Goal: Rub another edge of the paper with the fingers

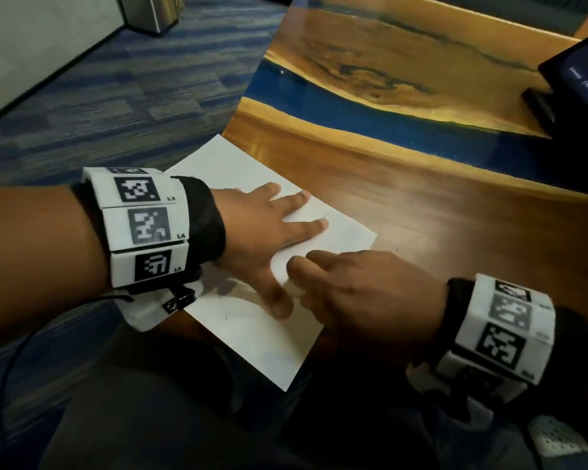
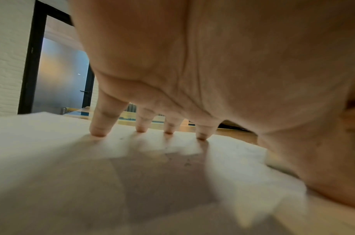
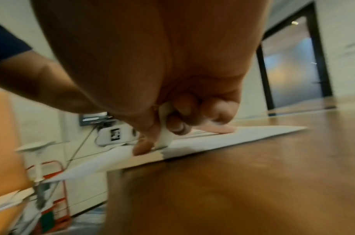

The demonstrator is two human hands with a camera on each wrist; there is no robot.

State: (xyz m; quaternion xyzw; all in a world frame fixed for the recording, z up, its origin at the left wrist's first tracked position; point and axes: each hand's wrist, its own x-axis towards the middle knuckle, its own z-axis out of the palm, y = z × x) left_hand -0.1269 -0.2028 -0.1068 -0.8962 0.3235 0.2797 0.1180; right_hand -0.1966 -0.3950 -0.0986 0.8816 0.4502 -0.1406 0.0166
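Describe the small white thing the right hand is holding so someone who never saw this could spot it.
Start at the glossy wooden table with a blue resin stripe, then find the white sheet of paper at its near corner. The small white eraser-like block stands on that sheet, pinched in the right hand beside the left hand's thumb; it's the only raised lump there.

The sheet is seen to be plain white paper, matt and smooth, and a small white eraser-like piece of dull, rubbery look is pressed onto it. The desk is made of glossy varnished wood inlaid with a shiny blue resin band. The floor is covered with rough, matt blue carpet.
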